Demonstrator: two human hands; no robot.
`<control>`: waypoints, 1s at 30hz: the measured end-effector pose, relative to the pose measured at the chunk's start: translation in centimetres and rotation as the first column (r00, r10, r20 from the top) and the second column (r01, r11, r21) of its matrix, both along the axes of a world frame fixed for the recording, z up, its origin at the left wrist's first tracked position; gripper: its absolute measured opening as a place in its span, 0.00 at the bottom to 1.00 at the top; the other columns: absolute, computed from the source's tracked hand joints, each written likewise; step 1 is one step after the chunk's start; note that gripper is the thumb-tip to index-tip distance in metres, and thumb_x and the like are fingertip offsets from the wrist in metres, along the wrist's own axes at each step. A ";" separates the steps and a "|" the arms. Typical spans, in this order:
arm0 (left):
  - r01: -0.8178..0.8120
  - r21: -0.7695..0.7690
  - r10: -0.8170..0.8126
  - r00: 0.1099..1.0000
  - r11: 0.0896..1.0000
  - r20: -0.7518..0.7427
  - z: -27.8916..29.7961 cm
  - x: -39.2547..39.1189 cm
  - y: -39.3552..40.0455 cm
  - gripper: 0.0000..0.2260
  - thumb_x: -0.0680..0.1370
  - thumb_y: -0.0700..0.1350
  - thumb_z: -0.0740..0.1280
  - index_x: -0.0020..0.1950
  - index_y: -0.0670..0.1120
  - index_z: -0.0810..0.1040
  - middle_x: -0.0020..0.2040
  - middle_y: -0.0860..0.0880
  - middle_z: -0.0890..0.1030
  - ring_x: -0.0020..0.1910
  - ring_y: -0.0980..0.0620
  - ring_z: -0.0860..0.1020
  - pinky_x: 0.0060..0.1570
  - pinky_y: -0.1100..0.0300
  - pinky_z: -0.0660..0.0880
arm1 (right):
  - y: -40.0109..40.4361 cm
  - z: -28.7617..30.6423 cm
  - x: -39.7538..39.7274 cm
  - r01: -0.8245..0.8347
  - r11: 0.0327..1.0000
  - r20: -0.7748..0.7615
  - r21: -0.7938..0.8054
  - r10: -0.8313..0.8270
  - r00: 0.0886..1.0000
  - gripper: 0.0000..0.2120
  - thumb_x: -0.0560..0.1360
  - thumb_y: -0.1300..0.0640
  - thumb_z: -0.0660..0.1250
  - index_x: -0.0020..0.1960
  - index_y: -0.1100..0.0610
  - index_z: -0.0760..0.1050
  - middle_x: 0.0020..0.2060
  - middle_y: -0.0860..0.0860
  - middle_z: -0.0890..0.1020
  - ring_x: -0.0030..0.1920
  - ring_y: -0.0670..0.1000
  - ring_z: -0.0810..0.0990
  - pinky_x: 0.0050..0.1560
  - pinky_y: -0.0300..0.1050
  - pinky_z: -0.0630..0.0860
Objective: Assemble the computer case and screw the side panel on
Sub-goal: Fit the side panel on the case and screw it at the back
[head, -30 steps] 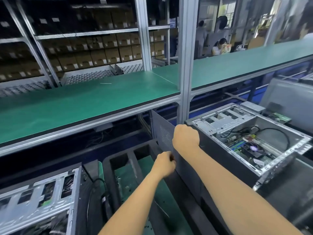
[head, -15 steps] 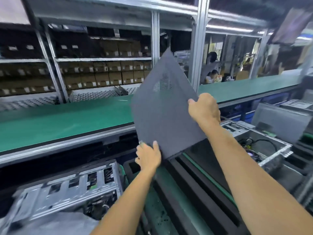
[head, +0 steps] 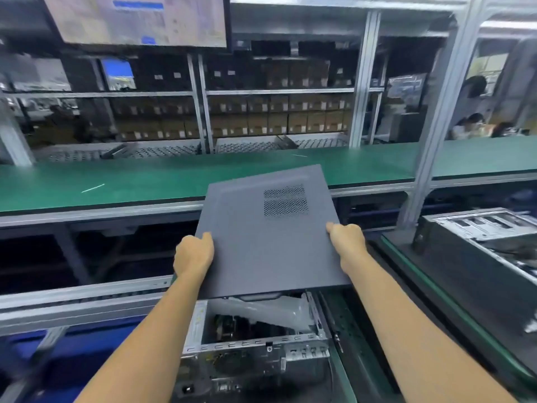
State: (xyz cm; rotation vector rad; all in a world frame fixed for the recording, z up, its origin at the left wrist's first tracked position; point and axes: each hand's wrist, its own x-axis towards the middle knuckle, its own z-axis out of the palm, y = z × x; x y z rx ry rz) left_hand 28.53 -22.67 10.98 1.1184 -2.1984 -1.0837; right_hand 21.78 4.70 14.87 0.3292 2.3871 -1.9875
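I hold a dark grey side panel with a mesh vent near its far right corner. It lies almost flat in the air above an open computer case. My left hand grips the panel's left edge. My right hand grips its right edge. The case lies on its side directly below me, its rear ports facing me. A clear plastic bag shows inside the case. The panel hides the far half of the case.
A second open case sits on a green-edged pallet at the right. A green-topped shelf runs across behind the panel. An aluminium post rises at the right. Racks of cardboard boxes and a monitor fill the background. People sit far right.
The panel has swung down from a steep tilt to nearly flat and moved left over the case. My left hand shifted from the panel's bottom corner to its left edge.
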 end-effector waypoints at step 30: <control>-0.065 -0.105 0.082 0.982 0.992 0.168 -8.0 7.1 -2.4 0.14 0.78 0.49 0.58 0.47 0.38 0.74 0.45 0.42 0.79 0.43 0.40 0.76 0.41 0.53 0.69 | -5.2 -12.6 6.3 -0.005 0.673 -0.072 0.740 0.087 0.994 0.17 0.83 0.53 0.57 0.61 0.66 0.72 0.59 0.60 0.72 0.59 0.59 0.70 0.59 0.52 0.69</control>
